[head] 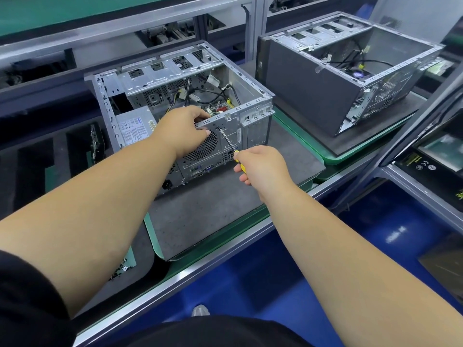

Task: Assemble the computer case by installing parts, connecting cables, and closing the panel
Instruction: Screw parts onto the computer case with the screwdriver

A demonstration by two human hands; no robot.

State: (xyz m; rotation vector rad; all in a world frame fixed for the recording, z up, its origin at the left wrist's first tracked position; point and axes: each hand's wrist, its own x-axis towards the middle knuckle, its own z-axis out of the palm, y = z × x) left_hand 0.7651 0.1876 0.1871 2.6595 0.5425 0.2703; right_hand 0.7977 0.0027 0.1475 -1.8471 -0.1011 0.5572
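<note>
An open computer case (255, 136) lies on its side on a grey mat (213, 211), its rear panel facing me. Inside it I see a power supply (135, 128), the motherboard (218, 107) and loose cables (200, 92). My left hand (185, 128) grips the top edge of the rear panel, fingers hooked inside, thumb over the fan grille (205, 149). My right hand (263, 169) holds a yellow-handled screwdriver (229, 141). Its tip sits on a screw spot just above the fan grille.
A second open case (325, 96) lies on another mat to the right. Black foam trays (37, 166) with parts sit at the left. The bench's metal front rail (200, 269) runs below the mat. Boxes (433, 166) stand on a rack at far right.
</note>
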